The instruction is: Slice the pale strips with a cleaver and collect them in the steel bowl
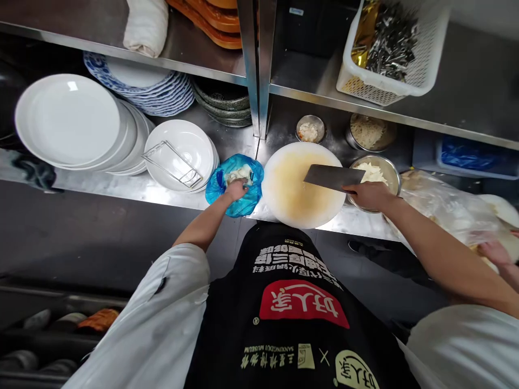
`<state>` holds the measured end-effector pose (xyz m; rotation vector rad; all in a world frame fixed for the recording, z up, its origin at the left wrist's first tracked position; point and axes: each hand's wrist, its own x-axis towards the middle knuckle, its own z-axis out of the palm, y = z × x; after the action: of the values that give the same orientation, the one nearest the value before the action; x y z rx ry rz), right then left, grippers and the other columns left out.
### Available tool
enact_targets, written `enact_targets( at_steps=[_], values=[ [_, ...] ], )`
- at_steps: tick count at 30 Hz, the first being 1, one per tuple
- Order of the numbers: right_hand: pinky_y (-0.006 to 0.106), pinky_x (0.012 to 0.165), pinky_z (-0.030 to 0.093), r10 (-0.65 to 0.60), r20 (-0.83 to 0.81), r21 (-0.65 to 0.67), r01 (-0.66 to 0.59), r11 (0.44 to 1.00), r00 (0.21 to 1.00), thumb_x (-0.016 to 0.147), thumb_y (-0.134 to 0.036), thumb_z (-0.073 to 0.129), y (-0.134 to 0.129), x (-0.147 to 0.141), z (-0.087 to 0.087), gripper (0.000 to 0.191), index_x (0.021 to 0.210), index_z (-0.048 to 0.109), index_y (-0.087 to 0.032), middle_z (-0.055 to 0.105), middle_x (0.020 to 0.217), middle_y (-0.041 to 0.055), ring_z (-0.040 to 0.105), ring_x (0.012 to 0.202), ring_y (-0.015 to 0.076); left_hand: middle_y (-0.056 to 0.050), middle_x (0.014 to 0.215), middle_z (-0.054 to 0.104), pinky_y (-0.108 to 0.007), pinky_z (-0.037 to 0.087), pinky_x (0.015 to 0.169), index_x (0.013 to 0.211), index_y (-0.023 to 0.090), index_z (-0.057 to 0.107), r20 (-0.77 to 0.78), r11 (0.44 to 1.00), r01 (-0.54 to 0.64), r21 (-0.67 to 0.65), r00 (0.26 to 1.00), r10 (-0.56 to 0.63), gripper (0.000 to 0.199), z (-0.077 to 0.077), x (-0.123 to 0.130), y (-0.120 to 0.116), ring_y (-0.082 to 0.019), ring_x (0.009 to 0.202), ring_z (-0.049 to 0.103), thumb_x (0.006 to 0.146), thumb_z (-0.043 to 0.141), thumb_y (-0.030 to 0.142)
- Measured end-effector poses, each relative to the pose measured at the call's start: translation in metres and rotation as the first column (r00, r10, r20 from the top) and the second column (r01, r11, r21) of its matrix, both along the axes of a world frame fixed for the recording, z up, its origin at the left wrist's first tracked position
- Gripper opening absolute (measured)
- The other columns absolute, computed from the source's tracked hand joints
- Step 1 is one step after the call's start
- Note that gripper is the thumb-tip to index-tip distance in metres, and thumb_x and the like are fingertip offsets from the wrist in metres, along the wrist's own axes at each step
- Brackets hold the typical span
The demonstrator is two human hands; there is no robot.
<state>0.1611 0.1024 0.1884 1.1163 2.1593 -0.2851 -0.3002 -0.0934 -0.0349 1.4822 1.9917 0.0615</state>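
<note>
My right hand (371, 195) is wrapped round the handle of a cleaver (330, 177). Its dark, broad blade reaches left over a round white cutting board (284, 202) with a yellowish stain. Just under that hand stands a metal bowl (395, 175) of pale cut pieces (373, 172). My left hand (237, 190) is in the mouth of a blue plastic bag (251, 202), left of the board. Its fingers look closed at crumpled whitish stuff (237, 174) in the bag; what they grip is unclear.
Stacked white plates (67, 121) and white bowls (178, 140), with a wire rack (172, 162) on top, stand left. Small metal bowls (311, 128) sit behind the board. A shelf above bears a white basket (395, 86). Another person's hand (494, 253) is by a clear bag (446, 205).
</note>
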Motion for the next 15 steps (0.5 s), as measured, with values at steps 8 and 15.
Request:
enact_targets(
  at_steps=[8, 15],
  values=[
    [0.038, 0.086, 0.051, -0.381, 0.033, -0.131, 0.382, 0.915, 0.924, 0.101, -0.039, 0.042, -0.181, -0.001, -0.008, 0.056, 0.157, 0.041, -0.028, 0.073, 0.117, 0.0153, 0.072, 0.101, 0.0296, -0.010, 0.137, 0.064, -0.030, 0.041, 0.113, 0.136, 0.017, 0.061, 0.008, 0.999, 0.034, 0.024, 0.999, -0.035, 0.050, -0.006, -0.006, 0.002, -0.024, 0.127, 0.059, 0.089, 0.055, 0.036],
    [0.038, 0.090, 0.050, -0.509, 0.058, -0.272, 0.504, 0.820, 0.859, 0.102, -0.038, 0.044, -0.240, -0.065, -0.035, 0.067, 0.163, 0.024, -0.017, 0.073, 0.112, 0.0177, 0.071, 0.104, 0.0302, -0.011, 0.137, 0.064, -0.031, 0.039, 0.115, 0.136, 0.017, 0.061, 0.028, 0.999, 0.036, 0.030, 0.999, -0.037, 0.050, -0.014, -0.008, 0.005, -0.024, 0.128, 0.058, 0.090, 0.055, 0.037]
  ],
)
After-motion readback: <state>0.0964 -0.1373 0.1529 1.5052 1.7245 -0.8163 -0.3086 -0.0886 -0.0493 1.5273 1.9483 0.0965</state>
